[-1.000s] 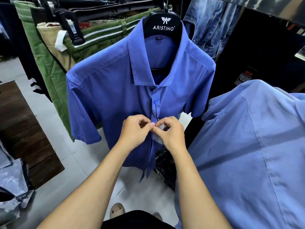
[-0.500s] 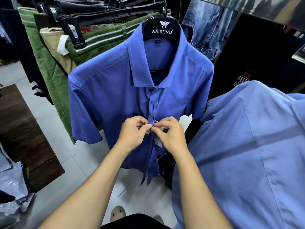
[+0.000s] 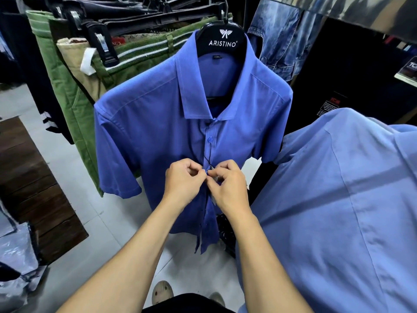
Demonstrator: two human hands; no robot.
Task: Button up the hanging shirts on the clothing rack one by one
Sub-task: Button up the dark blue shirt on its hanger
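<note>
Hands [image 3: 206, 179] still pinching shirt [image 3: 153, 132] placket

Hands [image 3: 206, 181] closer together – pinching shirt [image 3: 158, 136] placket tighter – no other change.

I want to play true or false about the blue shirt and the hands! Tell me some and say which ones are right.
1. The blue shirt hangs on a black hanger. True.
2. Both hands pinch the shirt's front. True: the left hand and the right hand meet at the placket.
3. The button near the collar is undone. False: it is fastened.
4. The trousers behind the shirt are red. False: the trousers are green.
5. The shirt front is closed to the hem. False: the bottom hangs open.
</note>
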